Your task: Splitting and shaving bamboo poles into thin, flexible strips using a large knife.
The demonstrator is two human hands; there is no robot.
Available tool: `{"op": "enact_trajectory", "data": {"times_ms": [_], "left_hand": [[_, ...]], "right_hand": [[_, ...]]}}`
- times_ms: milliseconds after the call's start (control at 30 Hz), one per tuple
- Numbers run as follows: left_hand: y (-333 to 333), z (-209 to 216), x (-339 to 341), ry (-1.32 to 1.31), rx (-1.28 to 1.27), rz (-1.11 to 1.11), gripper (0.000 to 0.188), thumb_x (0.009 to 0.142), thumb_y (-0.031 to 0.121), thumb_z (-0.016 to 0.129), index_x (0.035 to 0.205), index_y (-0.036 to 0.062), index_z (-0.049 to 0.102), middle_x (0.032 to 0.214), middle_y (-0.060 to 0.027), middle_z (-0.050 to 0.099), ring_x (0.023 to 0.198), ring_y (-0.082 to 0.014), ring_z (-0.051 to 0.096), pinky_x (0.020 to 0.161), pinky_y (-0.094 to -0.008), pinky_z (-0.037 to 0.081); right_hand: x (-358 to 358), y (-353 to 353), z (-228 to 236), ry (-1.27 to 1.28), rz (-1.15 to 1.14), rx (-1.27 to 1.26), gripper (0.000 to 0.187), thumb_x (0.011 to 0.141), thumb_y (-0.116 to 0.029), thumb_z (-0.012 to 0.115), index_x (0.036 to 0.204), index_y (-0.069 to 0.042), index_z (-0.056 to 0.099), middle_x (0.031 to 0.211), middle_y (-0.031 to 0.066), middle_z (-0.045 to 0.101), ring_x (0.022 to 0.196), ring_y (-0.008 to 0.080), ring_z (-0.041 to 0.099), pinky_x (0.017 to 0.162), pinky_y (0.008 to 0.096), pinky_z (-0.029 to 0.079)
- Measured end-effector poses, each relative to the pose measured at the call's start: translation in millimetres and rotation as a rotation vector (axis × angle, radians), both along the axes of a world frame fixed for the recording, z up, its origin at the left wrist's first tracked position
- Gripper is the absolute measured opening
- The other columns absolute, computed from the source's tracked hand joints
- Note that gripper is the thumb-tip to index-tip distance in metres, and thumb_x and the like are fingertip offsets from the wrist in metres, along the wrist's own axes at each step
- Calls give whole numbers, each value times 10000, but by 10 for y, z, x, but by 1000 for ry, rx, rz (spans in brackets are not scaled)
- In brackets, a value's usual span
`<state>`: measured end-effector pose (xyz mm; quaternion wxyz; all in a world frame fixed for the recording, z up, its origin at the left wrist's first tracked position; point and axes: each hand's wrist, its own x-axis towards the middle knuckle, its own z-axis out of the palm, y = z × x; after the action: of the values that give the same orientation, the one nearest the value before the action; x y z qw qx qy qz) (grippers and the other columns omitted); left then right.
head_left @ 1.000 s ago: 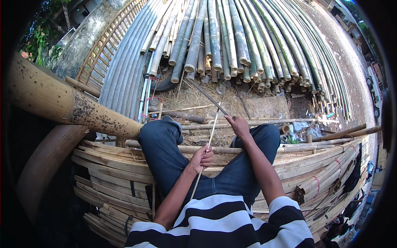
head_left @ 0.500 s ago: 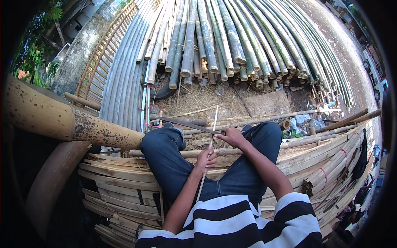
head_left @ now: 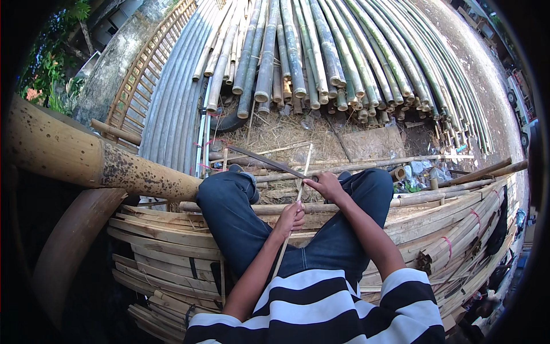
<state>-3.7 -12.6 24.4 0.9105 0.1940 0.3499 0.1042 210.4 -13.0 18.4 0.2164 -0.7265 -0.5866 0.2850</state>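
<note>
My left hand (head_left: 290, 219) is closed round a thin, pale bamboo strip (head_left: 307, 159), which slants from my lap up and away between my knees. Just beyond it, my right hand (head_left: 325, 187) grips a long, dark-bladed knife (head_left: 265, 160) close to its handle end. The blade points to the far left and crosses the strip, seeming to touch it a short way above my left hand. My right thumb lies near that crossing. The knife's handle is mostly hidden in my fist.
Split bamboo slats (head_left: 166, 236) are stacked beneath and around me. Ahead, a large pile of bamboo poles (head_left: 266, 63) lies with cut ends toward me. A thick bamboo pole (head_left: 132, 175) comes in at left, beside corrugated sheets (head_left: 172, 109). Straw and scraps cover the ground (head_left: 286, 132).
The far end of the knife blade has swung up and away, so it slants more steeply. The strip's tip and both hands have shifted slightly to the right.
</note>
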Motion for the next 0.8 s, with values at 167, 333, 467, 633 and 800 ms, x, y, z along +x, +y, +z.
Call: {"op": "enact_trajectory", "data": {"times_ms": [167, 333, 467, 633, 800], "left_hand": [[-142, -51, 21, 46, 97, -49, 297, 1037, 335, 408, 805, 149, 390, 554, 69, 276, 401, -35, 234, 347, -207, 163], [-61, 16, 43, -31, -15, -61, 300, 1034, 344, 419, 808, 149, 391, 551, 68, 274, 397, -37, 227, 343, -200, 165], [-56, 11, -7, -18, 14, -43, 287, 1035, 336, 417, 815, 153, 391, 557, 70, 264, 403, -35, 228, 349, -211, 161], [-71, 207, -93, -52, 52, -41, 285, 1035, 334, 425, 817, 155, 388, 560, 73, 259, 406, -34, 228, 352, -208, 164], [63, 334, 18, -339, -52, -84, 321, 1045, 370, 406, 829, 133, 401, 547, 72, 258, 395, -16, 204, 312, -180, 178]], "right_hand": [[316, 76, -297, 19, -250, -129, 786, 881, -685, 474, 615, 42, 610, 569, 253, 539, 585, 423, 566, 602, 511, 418], [332, 52, -345, 151, -328, -33, 765, 911, -638, 473, 613, 57, 592, 534, 243, 506, 552, 421, 534, 587, 509, 400], [120, -20, -223, -32, -40, 66, 754, 887, -663, 491, 676, 50, 620, 574, 252, 537, 599, 428, 579, 619, 504, 438], [338, 118, -316, 108, -329, -2, 742, 884, -664, 507, 666, 34, 637, 508, 178, 530, 547, 351, 590, 596, 461, 458], [393, 163, -336, 676, -744, -4, 651, 905, -630, 544, 566, -78, 487, 477, 11, 458, 370, 116, 450, 360, 287, 335]]}}
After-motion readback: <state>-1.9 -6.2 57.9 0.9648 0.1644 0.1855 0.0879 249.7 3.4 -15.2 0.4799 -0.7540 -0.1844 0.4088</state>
